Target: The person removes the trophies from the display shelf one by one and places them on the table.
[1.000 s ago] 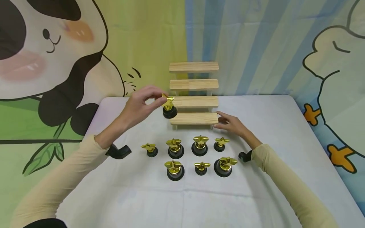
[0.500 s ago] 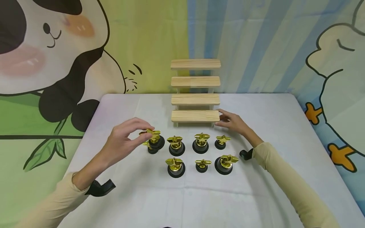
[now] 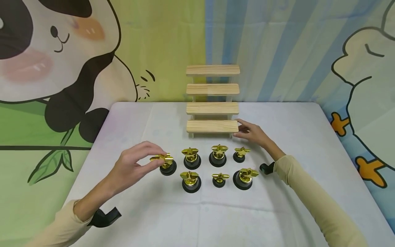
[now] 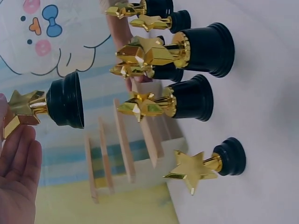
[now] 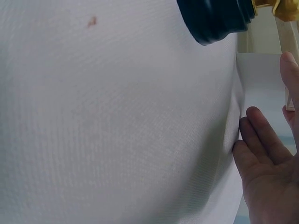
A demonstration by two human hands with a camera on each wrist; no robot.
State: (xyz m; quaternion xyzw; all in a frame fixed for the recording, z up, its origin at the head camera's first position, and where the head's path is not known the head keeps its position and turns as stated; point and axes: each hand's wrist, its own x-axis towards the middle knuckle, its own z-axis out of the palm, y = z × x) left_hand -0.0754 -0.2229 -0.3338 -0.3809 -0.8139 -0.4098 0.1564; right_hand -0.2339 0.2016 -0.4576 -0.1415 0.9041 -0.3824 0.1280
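My left hand (image 3: 131, 168) pinches a gold star trophy (image 4: 65, 102) by its star, between thumb and fingers. In the left wrist view its black base hangs free of the table. A smaller star trophy (image 4: 226, 156) stands on the cloth near it; in the head view the held one largely covers it. My right hand (image 3: 254, 133) holds the right end of the lowest step of a wooden tiered shelf (image 3: 213, 126). The right wrist view shows its thumb (image 5: 289, 70) by the board, with other fingers (image 5: 261, 144) stretched out beside the cloth.
Several more star trophies stand in two loose rows before the shelf, among them a back-row trophy (image 3: 217, 159) and a front-right trophy (image 3: 242, 181). A white cloth (image 3: 197, 219) covers the table. A printed curtain (image 3: 166, 41) hangs behind it.
My left hand has carried the trophy away from the shelf's left side, toward me and down, over the leftmost small trophy. My right hand stays at the shelf's end.
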